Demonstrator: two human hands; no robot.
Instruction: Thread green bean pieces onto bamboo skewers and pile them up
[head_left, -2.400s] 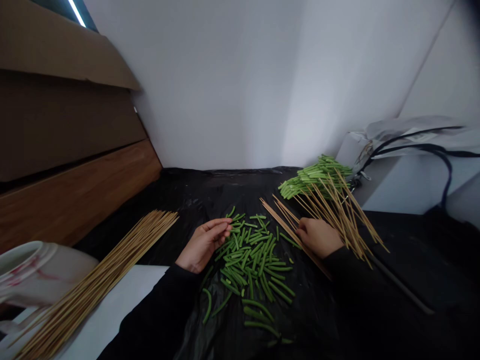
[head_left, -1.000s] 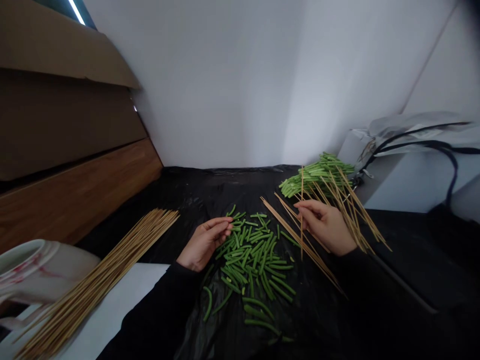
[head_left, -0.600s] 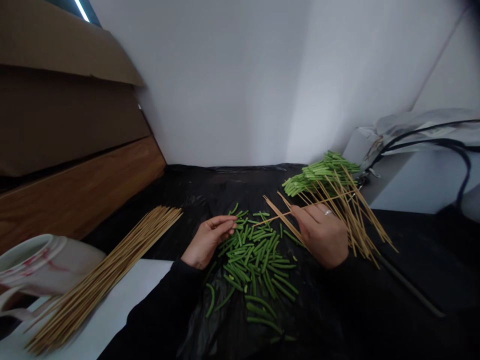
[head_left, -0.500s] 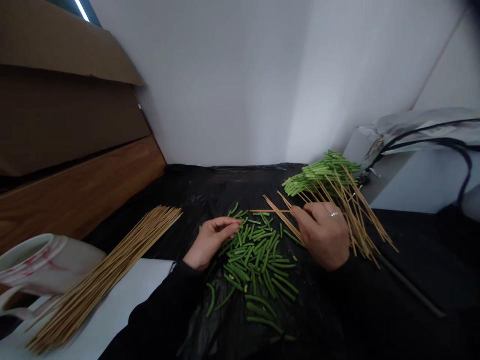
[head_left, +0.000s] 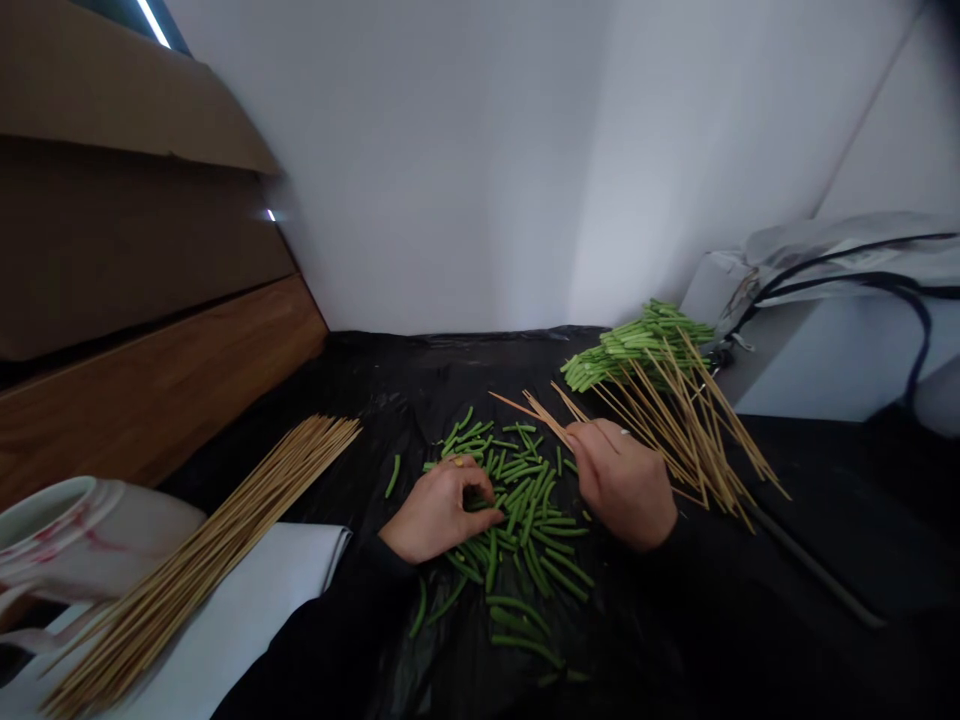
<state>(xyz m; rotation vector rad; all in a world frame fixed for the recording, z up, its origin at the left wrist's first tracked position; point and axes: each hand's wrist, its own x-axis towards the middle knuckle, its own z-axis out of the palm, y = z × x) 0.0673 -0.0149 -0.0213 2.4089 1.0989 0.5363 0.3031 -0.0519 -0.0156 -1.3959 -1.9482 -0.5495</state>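
A pile of short green pieces [head_left: 532, 510], like cut beans or garlic scapes, lies on black plastic sheeting [head_left: 405, 375]. My left hand [head_left: 446, 505] reaches down at the pile's left side, fingers curled and thumb apart from the index finger; nothing clearly shows between them. On the right, my right hand [head_left: 626, 485] is closed around a thin bamboo skewer [head_left: 512, 402], whose bare tip points left above the pile. More loose skewers [head_left: 546, 415] lie beside and partly behind that hand.
A stack of green stems [head_left: 637, 345] sits at the back right, with spread skewers [head_left: 701, 430] reaching towards me. At left, a thick skewer bundle [head_left: 217, 550] crosses white paper [head_left: 262, 610] beside a mug [head_left: 112, 525]. Black cables [head_left: 862, 285] hang at the right.
My left hand has moved right and nearer to me, into the pile, and its pinch has loosened. My right hand shifted slightly left; its skewer now tilts. A green piece now lies alone at the left.
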